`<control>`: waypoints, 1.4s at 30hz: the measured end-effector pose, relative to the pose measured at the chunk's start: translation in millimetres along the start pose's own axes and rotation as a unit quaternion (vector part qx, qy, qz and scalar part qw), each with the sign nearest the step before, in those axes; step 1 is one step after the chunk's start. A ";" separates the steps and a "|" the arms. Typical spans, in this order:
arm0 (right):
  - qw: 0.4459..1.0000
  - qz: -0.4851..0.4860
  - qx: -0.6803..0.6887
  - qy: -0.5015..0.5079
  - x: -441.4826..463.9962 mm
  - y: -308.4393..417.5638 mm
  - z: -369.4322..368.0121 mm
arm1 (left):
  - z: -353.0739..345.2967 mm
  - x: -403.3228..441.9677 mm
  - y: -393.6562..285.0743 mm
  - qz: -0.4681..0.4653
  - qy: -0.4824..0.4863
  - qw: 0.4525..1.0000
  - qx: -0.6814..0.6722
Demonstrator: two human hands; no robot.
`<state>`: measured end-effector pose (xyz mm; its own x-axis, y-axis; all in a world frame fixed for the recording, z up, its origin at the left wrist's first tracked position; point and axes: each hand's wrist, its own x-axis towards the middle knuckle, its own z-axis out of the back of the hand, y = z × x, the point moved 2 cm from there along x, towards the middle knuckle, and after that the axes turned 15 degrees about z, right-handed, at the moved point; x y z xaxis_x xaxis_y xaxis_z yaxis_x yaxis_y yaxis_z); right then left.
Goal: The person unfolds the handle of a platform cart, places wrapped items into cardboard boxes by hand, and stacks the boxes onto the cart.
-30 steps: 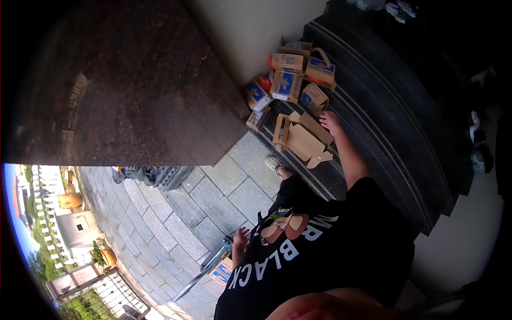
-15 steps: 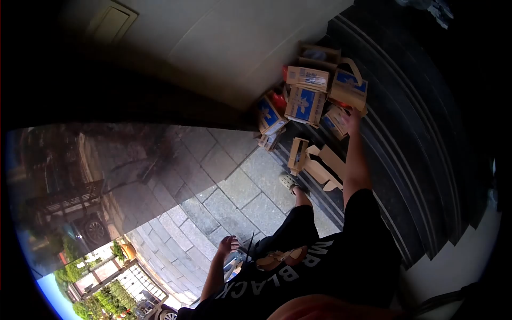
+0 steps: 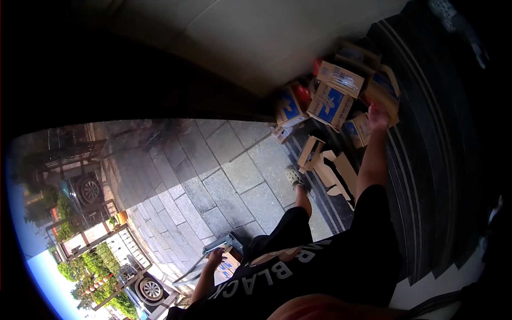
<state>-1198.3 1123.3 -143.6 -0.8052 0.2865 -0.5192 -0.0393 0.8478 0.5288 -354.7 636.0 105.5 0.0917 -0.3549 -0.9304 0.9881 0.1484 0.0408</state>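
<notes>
My right hand point(image 3: 378, 118) reaches out to the pile on the dark steps, its fingers curled at the lower edge of a tilted cardboard box point(image 3: 385, 96). Something red shows by the fingertips. Just below the hand lies a smaller carton point(image 3: 358, 131) with a blue print. Left of it is a blue-printed cardboard box point(image 3: 330, 105), with a taped carton point(image 3: 341, 79) on top. My left hand point(image 3: 216, 257) hangs low beside a grey-blue frame point(image 3: 230, 242), above a printed box point(image 3: 228, 266). Its fingers are too dark and small to make out.
Another blue-printed box point(image 3: 290, 106) leans at the pile's left. An opened empty carton point(image 3: 336, 173) and a narrow carton point(image 3: 310, 153) lie on the lower steps point(image 3: 405, 170). My clog point(image 3: 296, 177) stands at the step's edge, beside stone paving point(image 3: 240, 170). A pale wall point(image 3: 266, 42) rises behind.
The view has shifted, so the pile sits further right. The box at my right hand has tipped over more. The grey-blue frame and printed box by my left hand show more fully.
</notes>
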 end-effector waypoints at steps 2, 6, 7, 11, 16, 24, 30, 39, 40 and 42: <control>0.988 -0.027 0.143 -0.042 32.1 -0.7 2.4 | -11.6 -6.4 10.3 0.122 -0.001 0.989 -0.080; 0.997 0.044 -0.041 0.052 10.3 33.0 -46.5 | -33.8 -25.5 17.7 0.102 0.006 0.992 -0.075; 0.995 0.056 -0.055 0.054 -10.9 45.1 -53.0 | -40.3 -32.5 22.1 0.107 0.014 0.989 -0.103; 0.980 0.076 -0.151 0.106 -96.0 99.8 -76.7 | -60.5 -12.9 29.5 0.084 0.033 0.989 -0.118; 0.982 -0.005 -0.041 0.182 -257.6 120.6 -52.1 | -90.7 -28.4 -48.2 -0.044 -0.030 0.997 0.055; 0.933 -0.219 -0.186 0.216 -520.5 68.7 -54.2 | -104.7 -202.5 -197.7 -0.489 -0.279 0.819 0.110; 0.781 -0.428 -0.244 0.384 -667.8 29.8 -29.2 | -100.5 -287.5 -150.3 -0.568 -0.437 0.692 0.085; 0.469 -0.336 -0.305 0.757 -883.3 13.9 8.3 | -84.6 -257.5 78.0 -0.237 -0.597 0.766 0.006; 0.413 -0.188 -0.299 0.839 -908.9 12.2 9.4 | -85.4 -254.0 106.6 -0.213 -0.581 0.785 -0.034; 0.293 0.024 -0.287 0.912 -946.3 3.8 17.7 | -83.4 -277.6 156.0 -0.116 -0.456 0.871 -0.141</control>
<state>-426.1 863.2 337.9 0.2306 -0.8667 0.4423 0.3264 0.4971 0.8040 -236.3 834.7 339.8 0.0810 -0.9721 -0.2200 0.9352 0.1505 -0.3205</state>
